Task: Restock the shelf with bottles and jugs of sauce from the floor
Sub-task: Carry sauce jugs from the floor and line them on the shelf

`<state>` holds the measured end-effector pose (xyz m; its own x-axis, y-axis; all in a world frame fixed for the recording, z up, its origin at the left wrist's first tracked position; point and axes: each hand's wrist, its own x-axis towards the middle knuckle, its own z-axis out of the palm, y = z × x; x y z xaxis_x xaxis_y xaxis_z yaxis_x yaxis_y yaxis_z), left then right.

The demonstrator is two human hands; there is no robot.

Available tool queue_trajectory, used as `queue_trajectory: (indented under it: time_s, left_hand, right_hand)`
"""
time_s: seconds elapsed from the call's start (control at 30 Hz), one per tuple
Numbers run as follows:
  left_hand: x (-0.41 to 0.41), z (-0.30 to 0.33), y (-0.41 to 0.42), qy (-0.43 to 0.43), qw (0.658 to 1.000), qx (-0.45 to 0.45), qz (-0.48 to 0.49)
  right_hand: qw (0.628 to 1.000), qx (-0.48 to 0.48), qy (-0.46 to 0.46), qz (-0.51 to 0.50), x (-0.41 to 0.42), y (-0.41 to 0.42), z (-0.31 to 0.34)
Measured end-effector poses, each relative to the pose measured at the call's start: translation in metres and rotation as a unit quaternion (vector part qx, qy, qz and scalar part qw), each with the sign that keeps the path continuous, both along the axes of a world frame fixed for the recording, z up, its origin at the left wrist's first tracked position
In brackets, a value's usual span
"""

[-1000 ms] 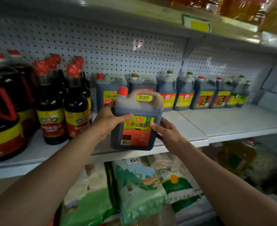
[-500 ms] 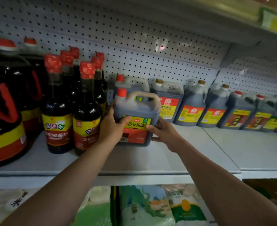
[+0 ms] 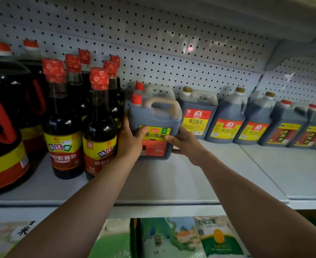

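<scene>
A dark sauce jug (image 3: 154, 120) with a red cap, a clear handle and a yellow-and-red label stands on the white shelf (image 3: 172, 183), just in front of a matching jug (image 3: 153, 90) at the pegboard. My left hand (image 3: 129, 141) grips its left side, thumb across the label. My right hand (image 3: 186, 143) holds its right lower corner, fingers curled on the label. Both forearms reach in from below.
Tall red-capped sauce bottles (image 3: 99, 123) stand close on the left, beside large dark jugs (image 3: 2, 118) with red handles. A row of dark jugs (image 3: 226, 118) lines the back to the right. Bags (image 3: 172, 239) fill the shelf below.
Both hands have pushed the jug further back on the shelf, up against the rear jug. The camera has come closer.
</scene>
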<state>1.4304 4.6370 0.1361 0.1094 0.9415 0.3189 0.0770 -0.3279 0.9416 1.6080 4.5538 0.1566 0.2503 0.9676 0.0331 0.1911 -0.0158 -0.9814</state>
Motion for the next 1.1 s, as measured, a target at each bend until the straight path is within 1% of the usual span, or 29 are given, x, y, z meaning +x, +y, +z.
queue_trajectory:
  time_s: [0.2, 0.3, 0.37, 0.43, 0.53, 0.6, 0.67, 0.73, 0.8, 0.9, 1.0, 1.1]
  left_hand:
    - [0.000, -0.003, 0.003, 0.014, 1.000, -0.002, 0.014]
    - [0.002, -0.002, -0.002, 0.030, 0.999, -0.013, 0.028]
    - [0.002, -0.002, -0.005, 0.035, 0.998, -0.031, 0.040]
    - [0.004, 0.000, -0.008, 0.045, 0.996, -0.041, 0.068]
    - [0.013, 0.011, -0.024, 0.094, 0.986, -0.045, 0.127]
    - [0.022, 0.021, -0.048, 0.112, 0.980, 0.002, 0.162]
    - [0.035, 0.029, -0.073, 0.095, 0.979, 0.080, 0.160]
    - [0.051, 0.036, -0.095, 0.083, 0.981, 0.132, 0.119]
    - [0.070, 0.042, -0.120, 0.078, 0.984, 0.149, 0.058]
    - [0.097, 0.041, -0.172, 0.097, 0.987, 0.109, -0.064]
    - [0.122, 0.030, -0.231, 0.134, 0.970, 0.072, -0.189]
    - [0.138, 0.021, -0.300, 0.146, 0.948, 0.056, -0.276]
  right_hand:
    - [1.000, -0.003, -0.005, -0.007, -0.002, 0.003, -0.001]
    - [0.999, -0.020, -0.039, -0.024, -0.005, 0.004, 0.000]
    - [0.995, -0.039, -0.075, -0.053, -0.006, 0.001, -0.001]
    - [0.991, -0.046, -0.078, -0.097, -0.002, -0.006, -0.001]
    - [0.977, -0.039, -0.104, -0.180, 0.017, -0.028, 0.004]
    - [0.965, -0.036, -0.130, -0.223, 0.033, -0.051, 0.007]
    - [0.951, -0.036, -0.161, -0.262, 0.048, -0.080, 0.009]
    - [0.938, -0.030, -0.177, -0.295, 0.060, -0.115, 0.013]
    - [0.924, -0.024, -0.196, -0.328, 0.067, -0.155, 0.018]
    - [0.901, -0.047, -0.229, -0.365, 0.071, -0.229, 0.023]
    - [0.885, -0.079, -0.249, -0.385, 0.070, -0.317, 0.025]
    - [0.838, -0.155, -0.316, -0.418, 0.061, -0.406, 0.026]
